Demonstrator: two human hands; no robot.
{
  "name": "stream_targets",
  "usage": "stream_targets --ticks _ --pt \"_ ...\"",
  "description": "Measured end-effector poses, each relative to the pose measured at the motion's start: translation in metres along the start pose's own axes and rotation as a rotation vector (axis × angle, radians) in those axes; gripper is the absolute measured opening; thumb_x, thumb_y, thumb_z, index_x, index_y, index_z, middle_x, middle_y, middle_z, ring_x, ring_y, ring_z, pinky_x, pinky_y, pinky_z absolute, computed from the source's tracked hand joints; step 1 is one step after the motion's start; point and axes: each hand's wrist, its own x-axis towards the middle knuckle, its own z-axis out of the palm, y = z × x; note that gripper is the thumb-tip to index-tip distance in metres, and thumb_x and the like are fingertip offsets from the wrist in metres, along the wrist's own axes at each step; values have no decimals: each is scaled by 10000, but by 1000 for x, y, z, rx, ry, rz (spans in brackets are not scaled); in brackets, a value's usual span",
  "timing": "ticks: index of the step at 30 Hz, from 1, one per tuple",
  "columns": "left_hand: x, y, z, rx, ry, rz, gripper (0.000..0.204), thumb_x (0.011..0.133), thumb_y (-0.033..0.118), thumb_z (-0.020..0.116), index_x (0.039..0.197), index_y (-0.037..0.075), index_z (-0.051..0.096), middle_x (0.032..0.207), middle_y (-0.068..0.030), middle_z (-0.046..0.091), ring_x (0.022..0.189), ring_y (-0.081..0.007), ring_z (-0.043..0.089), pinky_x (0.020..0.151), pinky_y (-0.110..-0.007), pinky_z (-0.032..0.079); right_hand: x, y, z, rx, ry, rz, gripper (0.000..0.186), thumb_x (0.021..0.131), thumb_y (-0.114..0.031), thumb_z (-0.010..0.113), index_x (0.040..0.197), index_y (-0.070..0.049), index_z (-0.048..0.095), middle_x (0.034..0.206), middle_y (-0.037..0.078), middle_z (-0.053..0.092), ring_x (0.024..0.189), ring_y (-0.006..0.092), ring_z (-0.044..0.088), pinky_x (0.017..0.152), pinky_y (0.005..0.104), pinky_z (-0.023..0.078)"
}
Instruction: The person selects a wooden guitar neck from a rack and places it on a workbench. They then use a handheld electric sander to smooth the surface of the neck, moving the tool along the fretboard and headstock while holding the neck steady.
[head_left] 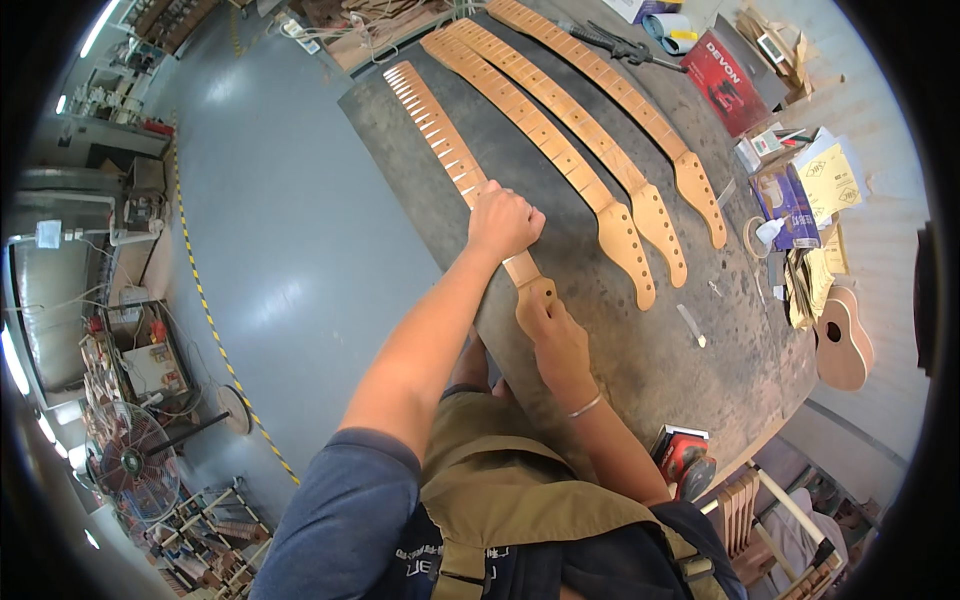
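At the far left, a round pedestal fan with a wire cage [130, 460] stood on the grey-blue painted floor [290, 230]. To its right, a yellow-and-black striped tape line [205, 300] ran along that floor.

The neck in hand, a light-brown wooden guitar neck with pale cross marks [430, 130], lay along the left edge of the dark, stained flat-topped desk [630, 370], its headstock toward the person. The left hand [507, 220] was set across the middle of this neck. Its fingers were curled in together over the wood; whether they gripped the neck or a small item beneath could not be determined. The right hand [562, 345], with a pale band at the wrist, held the headstock, fingers bent and closed against it.

Right of the hands, three similar necks lay side by side on the desk: a first light-wood neck [552, 138], a second light-wood neck [585, 122] close against it, and a third light-wood neck [640, 103] slightly apart. All three headstocks pointed toward the person.

A red-and-black power sander [685, 462] sat at the near edge. Farther right were a red cardboard box [720, 85], a purple-and-white carton [785, 205] and, beyond the desk edge, a small pale guitar-shaped wooden body with a dark round hole [845, 345].
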Motion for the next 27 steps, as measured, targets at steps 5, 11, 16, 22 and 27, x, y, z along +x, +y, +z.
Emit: stream_targets --ticks 5,11,16,22,27 --pt "0 1 -4 -48 -12 -14 374 866 223 624 549 35 688 614 -162 655 643 -335 594 795 -418 463 1 1 4 -46 -12 -33 485 924 -21 571 1407 -3 533 1065 189 635 883 364 690 692 465 578" --pt "-1 2 -1 -43 -5 -7 383 866 217 615 539 32 685 619 -165 663 647 -338 608 801 -415 464 -1 -3 1 -129 -105 12 361 943 -64 578 1300 -18 542 1059 173 637 873 351 694 670 448 600" --pt "0 1 -2 -17 -56 6 407 886 243 586 566 24 708 639 -163 681 654 -329 621 814 -411 458 5 -4 -15 -116 -109 -3 326 930 -85 596 1248 -23 557 1066 165 637 861 335 699 675 434 599" --pt "3 2 -3 -15 -74 18 441 914 281 570 587 28 725 676 -160 706 714 -295 639 865 -397 445 3 12 7 -15 -19 -55 467 901 -19 580 1367 -8 566 1069 162 634 856 359 683 682 447 573" --pt "1 4 -5 -14 -68 25 410 899 257 602 582 21 709 685 -138 708 726 -300 652 843 -404 453 5 9 7 -31 -57 -17 332 927 -85 601 1252 -36 562 1101 156 646 832 327 704 660 418 603"
